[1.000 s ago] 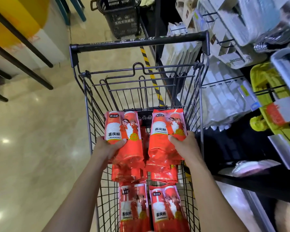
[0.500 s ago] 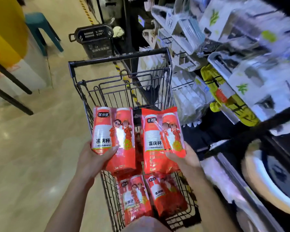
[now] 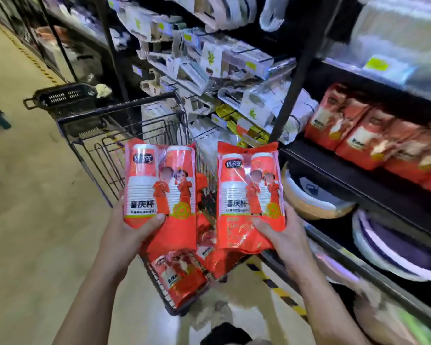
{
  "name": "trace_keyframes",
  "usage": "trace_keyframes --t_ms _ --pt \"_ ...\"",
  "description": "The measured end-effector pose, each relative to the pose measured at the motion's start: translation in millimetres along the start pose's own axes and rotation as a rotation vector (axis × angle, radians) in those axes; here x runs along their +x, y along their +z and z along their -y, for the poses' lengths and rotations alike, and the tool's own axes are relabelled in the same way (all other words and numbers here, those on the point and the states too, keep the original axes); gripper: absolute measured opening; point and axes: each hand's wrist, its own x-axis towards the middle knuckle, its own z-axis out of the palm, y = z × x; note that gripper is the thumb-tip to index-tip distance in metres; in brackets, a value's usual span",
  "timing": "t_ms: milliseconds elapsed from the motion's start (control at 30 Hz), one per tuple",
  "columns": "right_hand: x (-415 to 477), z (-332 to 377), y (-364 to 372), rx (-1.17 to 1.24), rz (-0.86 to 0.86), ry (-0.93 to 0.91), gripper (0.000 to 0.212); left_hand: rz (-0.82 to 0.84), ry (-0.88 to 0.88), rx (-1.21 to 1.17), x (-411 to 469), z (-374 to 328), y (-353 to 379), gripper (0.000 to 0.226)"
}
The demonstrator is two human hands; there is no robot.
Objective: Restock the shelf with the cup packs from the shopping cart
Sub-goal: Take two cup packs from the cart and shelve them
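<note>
**Inspector:** State of the hands?

**Assistant:** Both occupied. The left hand point(image 3: 132, 229) grasps the left cup pack point(image 3: 159, 192) by its lower end, thumb across the front. The right hand point(image 3: 281, 235) grasps the right cup pack point(image 3: 250, 195) the same way. Both packs are held above the shopping cart point(image 3: 125, 143), clear of its rim; more packs point(image 3: 177, 277) lie at the cart's near end.

**Inspector:** Orientation?

**Assistant:** Long axis runs up and away from the person, sealed top ends far, printed faces towards the camera. The left pack leans slightly left – the right one sits nearly straight.

**Inspector:** Destination?

**Assistant:** The shelf point(image 3: 358, 175) at right, where matching red packs point(image 3: 353, 135) already lie in a row along its front edge.

**Inspector:** Advice for the step?

**Assistant:** My judgement – carry both right, turn each to match the stocked row, and slide it in at the row's near end. The film looks slippery, so keep the grip firm until each pack rests on the shelf.
</note>
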Motion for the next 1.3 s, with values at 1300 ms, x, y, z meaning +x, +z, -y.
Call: trace_keyframes --t_ms 1300 --pt "-40.5 -73.0 -456.4 0.247 -0.844 -0.065 0.072 0.679 0.227 0.152 -58.5 -61.2 568.7 0.081"
